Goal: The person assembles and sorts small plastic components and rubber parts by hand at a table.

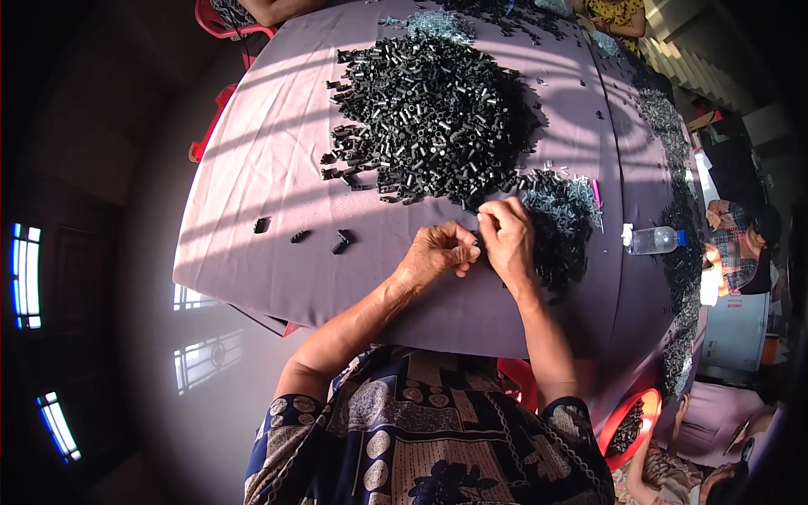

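— Where are your hands right now?

— Both are together just on my side of the big heap of small black plastic tube pieces (pixel 433 114) on the mauve cloth-covered surface (pixel 269 160). My left hand (pixel 433 252) and right hand (pixel 507 240) meet fingertip to fingertip, and a tiny black plastic piece (pixel 477 244) is pinched between them.

— So each grip is closed?

— Yes, thumb and fingers on both sides are pressed onto that one piece. Most of it is hidden under my fingers.

— How does it handle?

— I judge it light and stiff, hard plastic, smooth enough to slip, so a fingertip pinch at each end suits it best.

— Which way does it point?

— Too covered to be sure. Its long axis seems to run across, from one hand toward the other.

— What else lies about the heap?

— To the heap's right and nearer me, a pile of small silvery metal bits (pixel 566 206) mixed with more black pieces. A few loose black plastic pieces (pixel 340 242) lie on my side of the heap, off to its left. Further right of the heap, a clear plastic bottle with a blue cap (pixel 655 241) lies on its side, with a thin pink stick (pixel 597 193) between. Other people sit beyond the heap and at the right rim.
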Demonstrator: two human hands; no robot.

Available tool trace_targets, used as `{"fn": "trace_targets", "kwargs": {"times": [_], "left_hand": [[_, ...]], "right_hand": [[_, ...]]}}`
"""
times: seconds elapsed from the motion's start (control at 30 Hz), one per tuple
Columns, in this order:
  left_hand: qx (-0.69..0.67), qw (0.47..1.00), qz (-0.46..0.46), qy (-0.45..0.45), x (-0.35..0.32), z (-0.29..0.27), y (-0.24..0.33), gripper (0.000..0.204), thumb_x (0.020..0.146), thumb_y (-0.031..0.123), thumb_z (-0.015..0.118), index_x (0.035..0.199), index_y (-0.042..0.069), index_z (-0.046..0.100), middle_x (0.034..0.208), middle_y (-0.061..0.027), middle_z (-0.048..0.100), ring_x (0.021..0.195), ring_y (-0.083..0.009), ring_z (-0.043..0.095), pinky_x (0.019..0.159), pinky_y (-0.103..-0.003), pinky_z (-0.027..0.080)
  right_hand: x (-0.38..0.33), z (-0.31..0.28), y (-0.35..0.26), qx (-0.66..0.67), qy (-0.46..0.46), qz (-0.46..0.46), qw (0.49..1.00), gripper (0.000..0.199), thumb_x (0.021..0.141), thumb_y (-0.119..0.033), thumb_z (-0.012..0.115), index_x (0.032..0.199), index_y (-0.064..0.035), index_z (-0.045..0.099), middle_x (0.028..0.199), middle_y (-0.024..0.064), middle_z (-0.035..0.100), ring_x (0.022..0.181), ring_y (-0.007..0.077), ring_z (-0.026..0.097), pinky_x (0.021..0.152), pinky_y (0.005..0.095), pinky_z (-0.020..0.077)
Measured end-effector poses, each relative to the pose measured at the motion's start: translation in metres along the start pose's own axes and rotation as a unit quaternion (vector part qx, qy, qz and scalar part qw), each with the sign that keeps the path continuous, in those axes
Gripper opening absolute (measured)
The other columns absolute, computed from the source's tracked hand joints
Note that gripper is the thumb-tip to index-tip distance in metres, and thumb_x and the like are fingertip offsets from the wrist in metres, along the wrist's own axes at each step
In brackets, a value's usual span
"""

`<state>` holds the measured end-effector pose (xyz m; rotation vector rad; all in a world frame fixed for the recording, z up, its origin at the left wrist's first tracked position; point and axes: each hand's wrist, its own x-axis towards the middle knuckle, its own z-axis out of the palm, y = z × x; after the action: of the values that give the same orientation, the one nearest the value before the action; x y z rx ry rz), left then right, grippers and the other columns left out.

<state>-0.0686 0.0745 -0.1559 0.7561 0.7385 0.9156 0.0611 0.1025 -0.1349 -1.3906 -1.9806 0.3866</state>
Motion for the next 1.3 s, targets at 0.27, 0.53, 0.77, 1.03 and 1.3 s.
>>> {"fn": "trace_targets", "kwargs": {"times": [0.27, 0.53, 0.77, 1.03, 1.3], "left_hand": [[-0.091, 0.995, 0.029, 0.041, 0.008, 0.0, -0.004, 0.011, 0.069, 0.007, 0.055, 0.077, 0.001, 0.05, 0.067, -0.0069, 0.053, 0.056, -0.013, 0.05, 0.054, -0.024, 0.043], [-0.155, 0.978, 0.133, 0.032, 0.024, -0.016, 0.002, 0.005, 0.069, 0.004, 0.054, 0.072, 0.003, 0.05, 0.066, -0.005, 0.051, 0.055, -0.012, 0.049, 0.052, -0.023, 0.043], [-0.156, 0.929, 0.026, -0.334, 0.012, -0.032, 0.018, 0.013, 0.06, -0.005, 0.057, 0.072, -0.003, 0.054, 0.067, -0.0155, 0.052, 0.055, -0.0192, 0.052, 0.05, -0.026, 0.046], [0.235, 0.841, -0.068, -0.482, 0.022, -0.002, -0.007, 0.014, 0.067, 0.006, 0.057, 0.078, -0.001, 0.054, 0.065, -0.0036, 0.054, 0.059, -0.008, 0.05, 0.052, -0.02, 0.04], [0.182, 0.888, -0.097, -0.411, 0.017, -0.007, -0.003, 0.013, 0.067, 0.006, 0.056, 0.078, 0.0, 0.053, 0.064, -0.0018, 0.053, 0.059, -0.0074, 0.05, 0.055, -0.02, 0.04]], "right_hand": [[0.007, 0.012, 0.015, -0.097, -0.072, -0.026, 0.992, 0.007, 0.064, -0.008, 0.049, 0.063, -0.0035, 0.044, 0.064, 0.0098, 0.041, 0.063, 0.0265, 0.043, 0.054, 0.0357, 0.0355], [0.004, -0.015, 0.031, -0.057, -0.001, 0.084, 0.995, 0.009, 0.062, -0.001, 0.053, 0.065, -0.0031, 0.045, 0.065, 0.0083, 0.045, 0.063, 0.0249, 0.045, 0.055, 0.0323, 0.0365], [-0.017, -0.022, 0.026, 0.016, -0.011, 0.076, 0.997, 0.008, 0.063, 0.001, 0.052, 0.069, -0.0024, 0.048, 0.064, 0.0076, 0.048, 0.059, 0.0232, 0.048, 0.051, 0.0296, 0.0389], [-0.009, 0.0, 0.027, -0.013, -0.019, -0.05, 0.998, 0.008, 0.063, 0.001, 0.052, 0.07, -0.0031, 0.048, 0.065, 0.0086, 0.047, 0.06, 0.0233, 0.048, 0.053, 0.0307, 0.0397], [0.003, -0.008, 0.034, -0.051, 0.01, -0.038, 0.998, 0.008, 0.065, 0.001, 0.05, 0.072, -0.0014, 0.05, 0.067, 0.0087, 0.047, 0.058, 0.0217, 0.048, 0.052, 0.029, 0.0396]]}}
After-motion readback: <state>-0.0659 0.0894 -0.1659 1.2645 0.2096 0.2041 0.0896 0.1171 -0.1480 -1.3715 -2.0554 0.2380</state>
